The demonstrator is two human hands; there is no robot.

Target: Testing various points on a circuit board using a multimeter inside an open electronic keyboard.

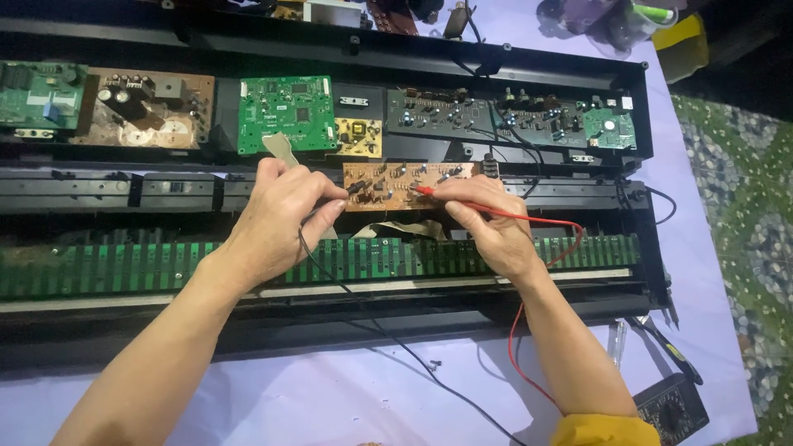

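Note:
My left hand (281, 216) pinches a black test probe (357, 188), its tip resting on the left end of a small brown circuit board (396, 175). The probe's black lead (363, 310) trails down toward me. My right hand (487, 227) holds a red test probe (423, 191) against the middle of the same board, and its red lead (529, 220) loops right and back down. The brown board lies tilted inside an opened black keyboard chassis (644, 149).
Green circuit boards (285, 111), a brown power board (144, 107) and dark boards (462, 111) line the chassis rear. A long green key-contact strip (107, 268) runs along the front. A black multimeter (671, 409) and a screwdriver (673, 351) lie at right on the lilac cloth (330, 396).

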